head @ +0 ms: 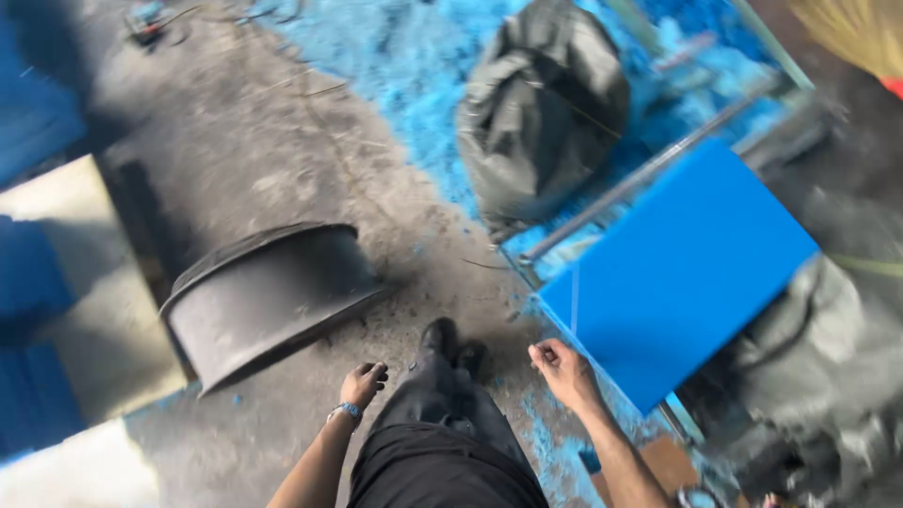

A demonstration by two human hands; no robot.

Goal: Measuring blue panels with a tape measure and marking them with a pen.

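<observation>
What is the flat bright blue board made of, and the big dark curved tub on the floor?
The flat bright blue board looks like smooth, glossy plastic: even colour, light streak. The big dark curved tub looks like dull rubber or plastic, with a matte, dusty skin; blur leaves it open.
</observation>
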